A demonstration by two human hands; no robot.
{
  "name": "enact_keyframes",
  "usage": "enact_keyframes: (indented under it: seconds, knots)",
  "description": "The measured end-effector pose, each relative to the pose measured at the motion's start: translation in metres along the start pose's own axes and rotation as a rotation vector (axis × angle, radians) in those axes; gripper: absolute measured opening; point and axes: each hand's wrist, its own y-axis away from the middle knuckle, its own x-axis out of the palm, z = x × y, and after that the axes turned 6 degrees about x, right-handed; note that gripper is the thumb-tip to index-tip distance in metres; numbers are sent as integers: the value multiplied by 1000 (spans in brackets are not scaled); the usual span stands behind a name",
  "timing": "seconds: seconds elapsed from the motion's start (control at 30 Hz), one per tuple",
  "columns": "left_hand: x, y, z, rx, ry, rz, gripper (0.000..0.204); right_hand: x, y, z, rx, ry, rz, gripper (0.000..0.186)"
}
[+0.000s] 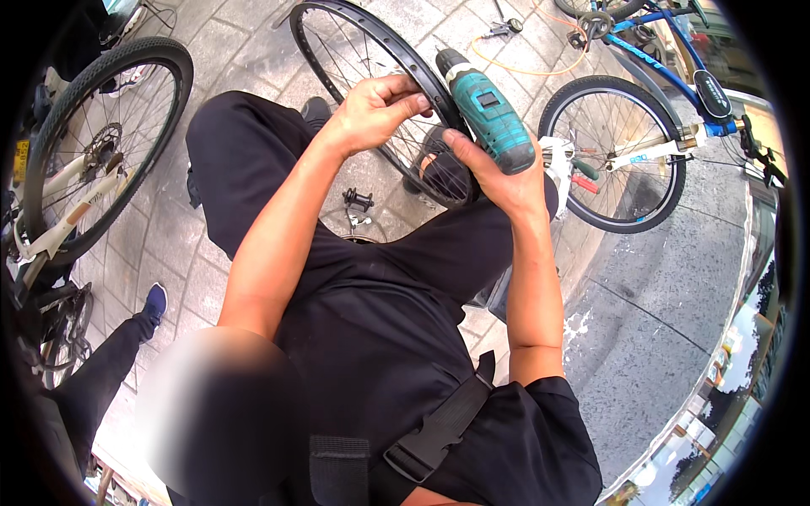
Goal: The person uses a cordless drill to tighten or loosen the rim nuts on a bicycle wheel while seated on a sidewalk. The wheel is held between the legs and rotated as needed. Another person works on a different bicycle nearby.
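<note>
A bare black bicycle wheel rim with thin spokes stands tilted between my knees, with no tyre on it. My left hand is at the rim's inner side, thumb and fingertips pinched together among the spokes. Whatever small thing they pinch is too hidden to name. A teal and black cordless drill is gripped in my right hand, its chuck pointing away from me. My right thumb reaches toward the rim's near part, and the drill's body lies just right of the rim.
On the paving below lies a small black hub-like part. A bicycle wheel with tyre stands at left; a blue bicycle lies at right. An orange hose curves beyond the drill. Another person's shoe is at lower left.
</note>
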Motion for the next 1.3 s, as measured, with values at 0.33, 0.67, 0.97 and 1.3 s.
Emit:
enact_keyframes:
  seconds: [0.33,0.67,0.97,1.3]
  knots:
    - [-3,-4,-4,-80,20,16,16,-1,-3,-2,-31,7,8,44]
    - [-10,-1,-4,-50,-203,129,32,-2,-2,4,-66,-3,5,40]
    - [6,-4,-1,-53,226,-133,13,-4,-2,6,-57,82,-35,38]
    - [19,18,8,159,-247,-170,7,-2,-1,0,-91,163,-79,43]
